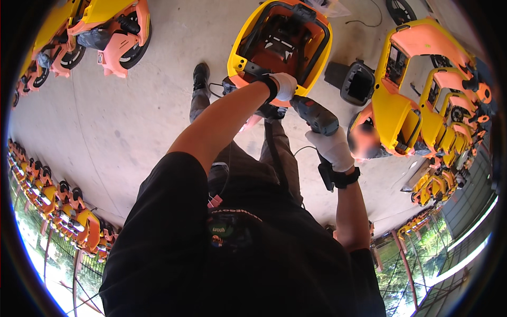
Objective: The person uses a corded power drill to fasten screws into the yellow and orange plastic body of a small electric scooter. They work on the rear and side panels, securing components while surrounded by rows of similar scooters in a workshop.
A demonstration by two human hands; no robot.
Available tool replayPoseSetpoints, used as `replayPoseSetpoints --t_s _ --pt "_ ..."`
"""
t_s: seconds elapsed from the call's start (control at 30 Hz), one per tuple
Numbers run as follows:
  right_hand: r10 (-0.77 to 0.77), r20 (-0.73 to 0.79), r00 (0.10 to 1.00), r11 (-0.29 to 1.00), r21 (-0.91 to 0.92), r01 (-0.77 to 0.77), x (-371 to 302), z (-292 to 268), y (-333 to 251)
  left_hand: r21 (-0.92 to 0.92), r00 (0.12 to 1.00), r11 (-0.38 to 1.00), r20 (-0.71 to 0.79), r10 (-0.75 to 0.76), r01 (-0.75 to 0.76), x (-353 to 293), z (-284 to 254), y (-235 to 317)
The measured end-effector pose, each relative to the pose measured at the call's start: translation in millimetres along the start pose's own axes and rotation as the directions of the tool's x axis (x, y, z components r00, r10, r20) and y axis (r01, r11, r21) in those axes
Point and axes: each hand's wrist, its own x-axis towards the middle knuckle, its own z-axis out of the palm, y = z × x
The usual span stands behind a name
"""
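In front of me stands a yellow and orange scooter body point(235, 61) with an open well in its top, where dark parts and a brown-red inside show. My right hand point(334, 149), in a white glove, is closed around a dark grey-blue power drill point(317, 116). The drill's nose points up and left at the body's near rim. My left hand point(285, 86), also gloved in white, lies at that rim beside the drill's nose. Its fingers are curled down, and what they pinch, if anything, is hidden.
A black open bin point(359, 84) lies on the concrete floor point(153, 100) right of the body. Yellow and orange scooters point(396, 119) crowd the right side, with more scooters point(113, 39) at the far left. A loose wheel point(400, 10) and a thin cable point(369, 24) are at the far right.
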Motion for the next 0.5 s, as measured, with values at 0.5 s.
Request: replayPoseSetpoints --t_s 0.5 --pt "-0.298 0.155 0.942 0.9 -0.283 0.331 19 -20 -7 -0.092 0.998 0.996 -0.066 -0.002 -0.004 2 7 -16"
